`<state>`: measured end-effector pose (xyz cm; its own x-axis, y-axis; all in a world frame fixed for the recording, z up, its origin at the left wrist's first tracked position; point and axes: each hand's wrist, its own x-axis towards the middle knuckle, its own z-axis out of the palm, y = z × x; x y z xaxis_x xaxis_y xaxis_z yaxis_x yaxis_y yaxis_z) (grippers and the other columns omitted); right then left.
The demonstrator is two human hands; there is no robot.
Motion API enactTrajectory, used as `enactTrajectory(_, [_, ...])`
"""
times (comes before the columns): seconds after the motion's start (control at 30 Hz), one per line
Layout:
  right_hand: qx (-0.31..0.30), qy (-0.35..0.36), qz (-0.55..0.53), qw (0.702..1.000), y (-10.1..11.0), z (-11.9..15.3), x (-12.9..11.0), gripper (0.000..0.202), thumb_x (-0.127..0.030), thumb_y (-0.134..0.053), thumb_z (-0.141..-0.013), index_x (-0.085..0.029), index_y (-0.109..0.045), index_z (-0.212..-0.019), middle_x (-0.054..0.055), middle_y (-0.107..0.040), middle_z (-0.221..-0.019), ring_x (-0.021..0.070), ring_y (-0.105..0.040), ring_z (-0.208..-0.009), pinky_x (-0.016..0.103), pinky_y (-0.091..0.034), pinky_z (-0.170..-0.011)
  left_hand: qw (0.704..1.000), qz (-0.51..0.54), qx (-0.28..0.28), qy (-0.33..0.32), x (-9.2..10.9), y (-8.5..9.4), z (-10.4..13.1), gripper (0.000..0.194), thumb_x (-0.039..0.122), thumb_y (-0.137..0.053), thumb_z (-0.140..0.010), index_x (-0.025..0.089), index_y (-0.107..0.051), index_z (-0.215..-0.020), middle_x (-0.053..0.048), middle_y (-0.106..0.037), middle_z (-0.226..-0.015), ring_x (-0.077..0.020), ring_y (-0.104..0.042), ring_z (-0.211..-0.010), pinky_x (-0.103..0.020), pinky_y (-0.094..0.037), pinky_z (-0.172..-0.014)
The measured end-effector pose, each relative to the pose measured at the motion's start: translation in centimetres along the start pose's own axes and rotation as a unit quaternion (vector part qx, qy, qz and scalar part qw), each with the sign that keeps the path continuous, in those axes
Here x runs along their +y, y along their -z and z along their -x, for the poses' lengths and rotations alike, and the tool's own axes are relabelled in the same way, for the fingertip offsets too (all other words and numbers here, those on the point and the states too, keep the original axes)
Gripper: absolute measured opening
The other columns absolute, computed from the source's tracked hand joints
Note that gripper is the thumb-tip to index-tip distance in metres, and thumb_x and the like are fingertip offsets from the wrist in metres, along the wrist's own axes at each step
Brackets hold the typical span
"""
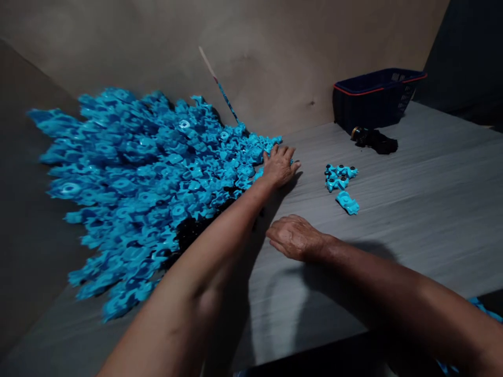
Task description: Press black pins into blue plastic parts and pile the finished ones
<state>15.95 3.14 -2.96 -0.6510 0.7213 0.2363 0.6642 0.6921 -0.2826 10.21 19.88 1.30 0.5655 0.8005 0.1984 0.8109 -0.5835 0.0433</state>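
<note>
A large heap of glossy blue plastic pieces (129,157) lies across the left of the table. My left hand (280,166) reaches to the heap's right tip, palm down with fingers spread, touching or just above the blue pieces there. Closer to me, my right hand (294,236) is low over the tabletop with its fingers curled in; whatever they may hold is hidden. Small black parts (192,230) lie along the heap's near side, partly behind my left forearm. To the right sit a few blue pieces with black round parts (340,177) and a single blue piece (348,203).
A dark blue basket (369,107) with a red rim stands at the back right. In front of it lies a black bundle (375,141) with a gold-coloured ring at one end. A thin stick (218,84), partly blue, leans against the back wall. The grey table (424,173) has wood-like grain.
</note>
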Motion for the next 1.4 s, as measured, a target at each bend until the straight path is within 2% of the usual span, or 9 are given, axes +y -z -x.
enactTrajectory(0.17, [0.016,0.014,-0.02,1.0,-0.2,0.1,0.4,0.016,-0.024,-0.054,-0.1,-0.016,-0.067,-0.098,0.01,-0.074,-0.1,0.0211,-0.066,-0.091,0.032,-0.044,-0.084,0.993,-0.078,-0.081,-0.03,-1.3,-0.8,-0.4,0.048,0.037,-0.039,-0.101,0.013,-0.054,-0.14,-0.02,-0.057,-0.142,-0.0349,-0.048,-0.134,-0.055,-0.034,-0.112])
enactTrajectory(0.37, [-0.013,0.0,-0.02,1.0,0.1,0.5,0.4,0.019,-0.024,-0.052,-0.1,-0.014,-0.069,-0.102,0.011,-0.074,-0.103,0.0207,-0.064,-0.093,0.031,-0.043,-0.084,0.99,-0.055,-0.1,-0.086,-2.2,0.2,4.1,0.038,0.014,-0.045,-0.091,0.013,-0.065,-0.123,-0.016,-0.064,-0.129,-0.0287,-0.057,-0.12,-0.042,-0.042,-0.105])
enactTrajectory(0.57, [-0.002,-0.014,-0.059,0.998,0.1,0.8,0.8,0.026,-0.024,-0.05,-0.099,-0.014,-0.072,-0.107,0.013,-0.074,-0.109,0.0251,-0.066,-0.101,0.035,-0.046,-0.089,0.985,0.159,0.031,-0.055,-6.2,1.3,8.1,0.021,0.012,-0.06,-0.081,0.017,-0.069,-0.099,-0.008,-0.07,-0.106,-0.0236,-0.064,-0.105,-0.037,-0.046,-0.098])
enactTrajectory(0.67, [0.023,-0.014,-0.097,0.995,-0.1,1.0,1.1,0.026,-0.024,-0.051,-0.097,-0.014,-0.074,-0.103,0.013,-0.076,-0.105,0.0246,-0.069,-0.098,0.036,-0.049,-0.087,0.906,0.373,0.194,0.043,-7.1,2.5,10.1,0.011,0.017,-0.067,-0.079,0.017,-0.064,-0.09,-0.004,-0.069,-0.093,-0.0197,-0.065,-0.094,-0.035,-0.051,-0.092])
enactTrajectory(0.77, [0.094,-0.029,-0.168,0.981,-0.3,1.2,1.5,0.026,-0.023,-0.052,-0.095,-0.013,-0.075,-0.101,0.012,-0.077,-0.101,0.0223,-0.071,-0.094,0.034,-0.052,-0.085,0.741,0.58,0.3,0.159,-6.3,4.1,13.7,0.022,0.035,-0.072,-0.081,0.02,-0.057,-0.089,-0.002,-0.067,-0.087,-0.0165,-0.067,-0.082,-0.03,-0.055,-0.076])
enactTrajectory(0.93, [0.232,-0.137,-0.22,0.938,-0.8,1.0,2.7,0.023,-0.025,-0.058,-0.088,-0.015,-0.076,-0.099,0.008,-0.075,-0.087,0.0199,-0.068,-0.079,0.035,-0.053,-0.076,0.498,0.76,0.318,0.27,-2.8,4.9,20.0,0.029,0.035,-0.076,-0.075,0.022,-0.051,-0.084,0.003,-0.066,-0.076,-0.0151,-0.069,-0.075,-0.028,-0.059,-0.074])
enactTrajectory(1.0, [0.246,-0.17,-0.204,0.932,-0.8,0.4,3.0,0.02,-0.024,-0.06,-0.084,-0.017,-0.076,-0.095,0.007,-0.074,-0.086,0.0202,-0.066,-0.077,0.036,-0.053,-0.076,0.432,0.802,0.3,0.284,-1.9,4.8,20.9,0.025,0.032,-0.072,-0.078,0.022,-0.05,-0.082,0.003,-0.065,-0.073,-0.0149,-0.069,-0.073,-0.029,-0.059,-0.074])
enactTrajectory(1.13, [0.214,-0.156,-0.145,0.953,-0.5,-1.6,2.2,0.018,-0.02,-0.065,-0.08,-0.019,-0.076,-0.094,0.007,-0.071,-0.089,0.0218,-0.065,-0.079,0.039,-0.053,-0.08,0.395,0.83,0.274,0.282,-1.7,4.1,20.4,0.023,0.03,-0.072,-0.081,0.019,-0.052,-0.081,0.004,-0.063,-0.07,-0.0133,-0.068,-0.066,-0.024,-0.056,-0.064])
enactTrajectory(1.4, [0.128,-0.201,-0.006,0.971,-0.8,-4.7,0.0,0.014,-0.026,-0.067,-0.086,-0.02,-0.074,-0.096,0.01,-0.071,-0.106,0.0256,-0.066,-0.09,0.037,-0.05,-0.079,0.439,0.818,0.299,0.22,-2.2,3.3,20.4,0.033,0.033,-0.082,-0.077,0.021,-0.051,-0.083,0.005,-0.062,-0.073,-0.0113,-0.067,-0.067,-0.018,-0.047,-0.053])
